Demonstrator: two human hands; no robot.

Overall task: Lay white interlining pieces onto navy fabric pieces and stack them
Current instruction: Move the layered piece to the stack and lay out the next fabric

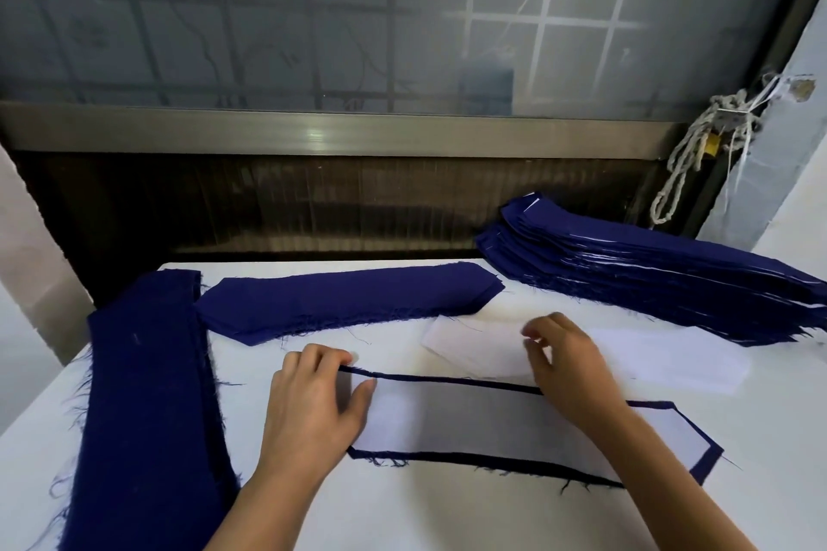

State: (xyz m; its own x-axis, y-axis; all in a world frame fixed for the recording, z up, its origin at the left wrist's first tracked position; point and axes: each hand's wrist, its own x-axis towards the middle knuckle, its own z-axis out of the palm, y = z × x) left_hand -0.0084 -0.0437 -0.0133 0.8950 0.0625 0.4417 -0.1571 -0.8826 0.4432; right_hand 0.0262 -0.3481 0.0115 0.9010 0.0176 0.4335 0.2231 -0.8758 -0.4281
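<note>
A navy fabric piece (492, 463) lies on the white table in front of me, with a white interlining piece (470, 421) laid on it so only a navy border shows. My left hand (313, 407) holds the left end of this pair, fingers curled over its far corner. My right hand (566, 365) hovers over the far edge with fingers loosely curled above a stack of white interlining (483, 347). A low pile of bare navy pieces (349, 302) lies beyond. At the right sits a tall stack of finished navy and white pairs (649, 273).
A long navy strip pile (147, 394) runs along the left of the table (402, 519). Behind the table are a dark recess and a frosted window (313, 13). Knotted cords (698, 152) hang at the right by a pale wall.
</note>
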